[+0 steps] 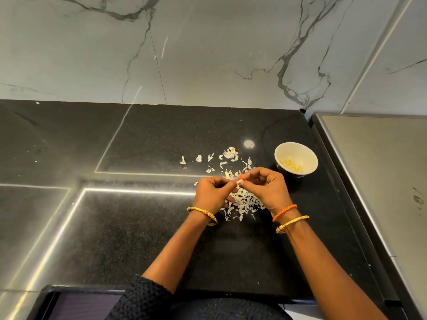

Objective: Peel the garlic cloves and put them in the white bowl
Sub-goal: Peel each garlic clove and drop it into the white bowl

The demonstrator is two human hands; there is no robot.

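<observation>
one white bowl (pixel 296 158); two hands; three bangles; one garlic clove (pixel 239 181) held; peels beyond counting.

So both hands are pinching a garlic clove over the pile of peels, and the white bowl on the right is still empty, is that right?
Not quite. The white bowl is not empty: the head view shows several peeled cloves already lying in it. The rest holds: the left hand and right hand pinch a garlic clove over the pile of peels.
</observation>
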